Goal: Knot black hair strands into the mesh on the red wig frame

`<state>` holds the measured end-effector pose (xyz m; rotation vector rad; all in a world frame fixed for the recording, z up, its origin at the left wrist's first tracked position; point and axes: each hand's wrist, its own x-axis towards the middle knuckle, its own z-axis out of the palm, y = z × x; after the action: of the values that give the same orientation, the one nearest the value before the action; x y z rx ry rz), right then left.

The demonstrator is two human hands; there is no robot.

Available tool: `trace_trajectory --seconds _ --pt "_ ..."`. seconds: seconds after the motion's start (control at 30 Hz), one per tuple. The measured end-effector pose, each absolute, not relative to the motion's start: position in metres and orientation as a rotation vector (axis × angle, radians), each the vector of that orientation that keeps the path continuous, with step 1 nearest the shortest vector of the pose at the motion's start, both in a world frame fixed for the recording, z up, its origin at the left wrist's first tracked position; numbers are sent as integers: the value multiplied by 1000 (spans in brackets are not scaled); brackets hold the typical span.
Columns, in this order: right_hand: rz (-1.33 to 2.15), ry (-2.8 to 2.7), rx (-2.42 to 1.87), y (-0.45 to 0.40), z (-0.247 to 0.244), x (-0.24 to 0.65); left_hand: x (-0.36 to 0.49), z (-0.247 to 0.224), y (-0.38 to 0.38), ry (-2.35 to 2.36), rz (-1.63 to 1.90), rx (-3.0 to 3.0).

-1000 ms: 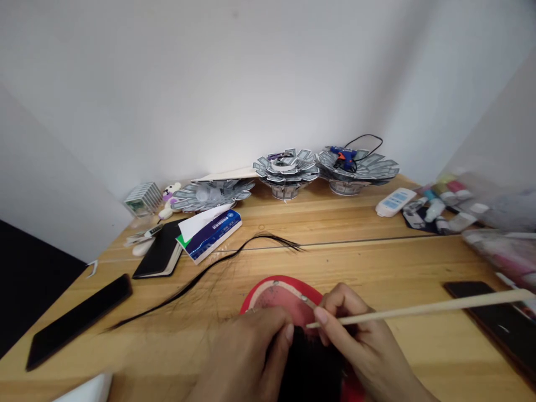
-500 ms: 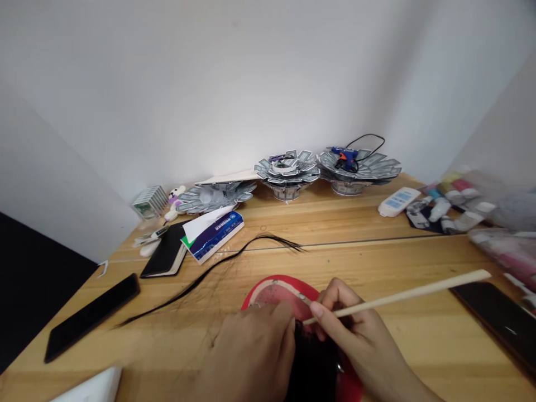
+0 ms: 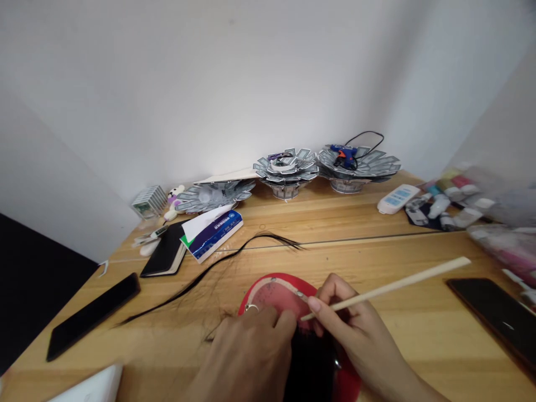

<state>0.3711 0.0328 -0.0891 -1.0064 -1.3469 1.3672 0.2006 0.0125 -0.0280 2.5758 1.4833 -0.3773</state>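
My right hand [image 3: 352,324] pinches a pale wooden stick [image 3: 402,281], much like a chopstick, its narrow tip pointing down and left. That tip is over a pink mesh patch [image 3: 276,295] with a beige band around it, on a red rounded base [image 3: 307,286]. Long black hair [image 3: 312,365] hangs from the mesh towards me, between my two hands. My left hand [image 3: 251,354], wearing a ring, rests on the mesh with fingers curled and pressed together at the hair's left edge. Its fingertips are hidden, so what they grip does not show.
A loose black hair strand [image 3: 209,271] lies across the wooden table [image 3: 167,340]. Phones [image 3: 92,317] [image 3: 494,315] lie at both sides. Behind are a notebook [image 3: 165,257], a blue box [image 3: 215,237], grey petalled bowls [image 3: 287,181], a glue gun [image 3: 344,156] and small bottles [image 3: 439,206].
The wooden stick has shifted left, and its tip has lifted from the hair's edge onto the mesh. My left hand has shifted slightly, showing its ring more clearly.
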Motion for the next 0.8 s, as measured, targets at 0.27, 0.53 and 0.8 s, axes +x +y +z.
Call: trace_trajectory --seconds 0.27,0.53,0.8 --pt "1299 -1384 -1007 35 -88 370 195 -24 10 1420 -390 2587" --pt "1292 -1352 -1032 33 -88 368 171 -40 3 1173 246 3025" --pt "1334 -1240 -1083 28 -83 363 174 -68 11 792 941 2217"
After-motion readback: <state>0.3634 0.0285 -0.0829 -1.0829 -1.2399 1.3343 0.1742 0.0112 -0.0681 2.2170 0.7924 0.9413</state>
